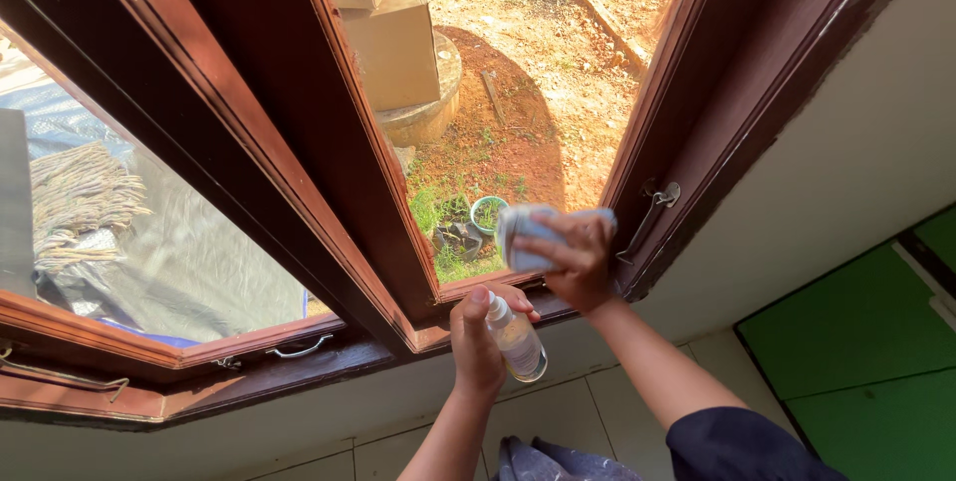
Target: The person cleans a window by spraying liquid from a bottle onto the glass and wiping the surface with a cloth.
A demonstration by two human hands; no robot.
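Our right hand (578, 260) presses a folded pale-blue cloth (528, 235) flat against the lower window pane (498, 93), fingers curled over it, while just left and nearer our left hand (478, 337) grips a small spray bottle (516, 339), its long axis tilted up-left toward the glass.

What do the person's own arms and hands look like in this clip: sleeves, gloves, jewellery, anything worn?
Both hands are bare: no gloves, rings or watch visible on the left hand or the right hand. The right arm shows a dark navy short sleeve at the upper arm, forearm uncovered. The left forearm is uncovered as far as the frame shows; its upper arm is out of view.
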